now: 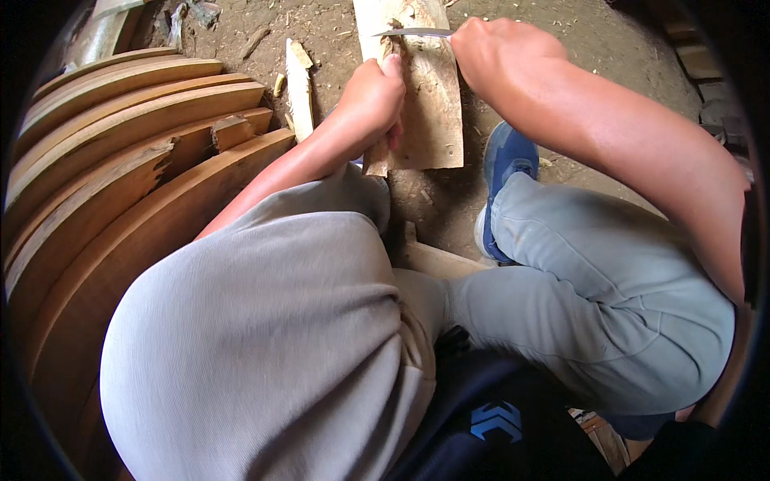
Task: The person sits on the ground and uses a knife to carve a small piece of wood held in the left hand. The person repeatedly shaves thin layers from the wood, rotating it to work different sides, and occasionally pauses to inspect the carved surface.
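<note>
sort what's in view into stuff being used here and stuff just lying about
In use:
knife, in the right hand
stick, in the left hand
board, under the stick

Lying about:
curved planks, at left
pale sliver, left of the board
offcut, near the shoe

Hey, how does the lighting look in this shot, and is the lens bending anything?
In the head view, daylight falls brightly on the board, and the knife stays readable; at the bottom of the head view, the dark shirt loses detail; the head view's corners go black, and the planks look bowed, though how much is lens distortion I can't tell.
</note>
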